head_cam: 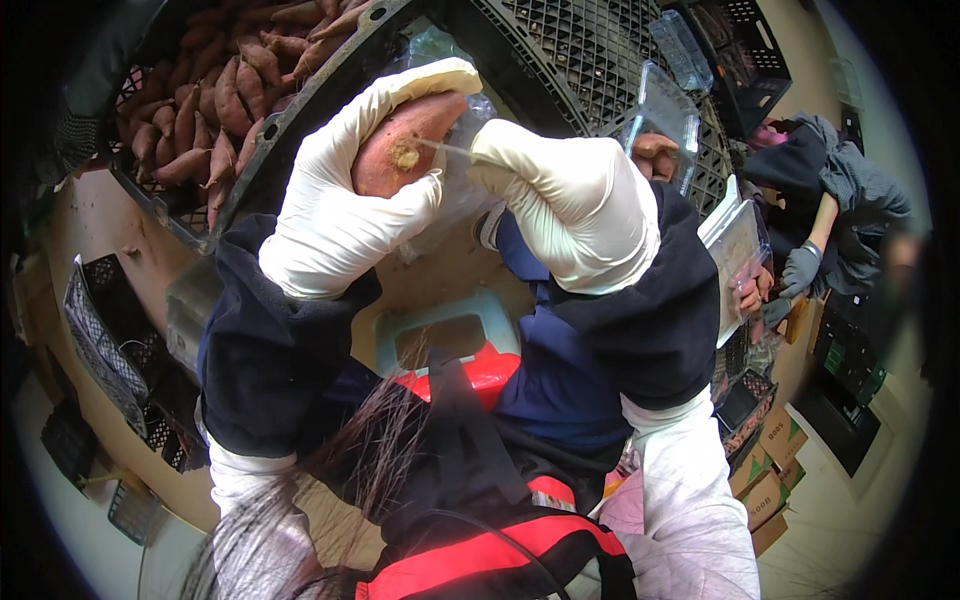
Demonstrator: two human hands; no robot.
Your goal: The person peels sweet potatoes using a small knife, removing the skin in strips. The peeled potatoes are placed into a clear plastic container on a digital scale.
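Note:
My left hand (341,195), in a white glove, holds a sweet potato (390,150) with a rough pale patch on its side. In the fist of my right hand (570,199), gloved alike, is a thin pointed tool (444,147); its handle is hidden by my fingers. The tool's tip meets the sweet potato, or lies just in front of it, beside the pale patch. Beyond my left hand, many more sweet potatoes (232,97) fill a black plastic crate (259,150). Clear plastic film (465,195) hangs behind both hands.
An upturned black mesh crate (585,45) bears clear plastic clamshell boxes (664,112), one with sweet potatoes. At right a co-worker's gloved hand (801,268) is near another tray (739,262). Below are a light-blue stool (390,330), crates (112,337) at left and cardboard boxes (769,495).

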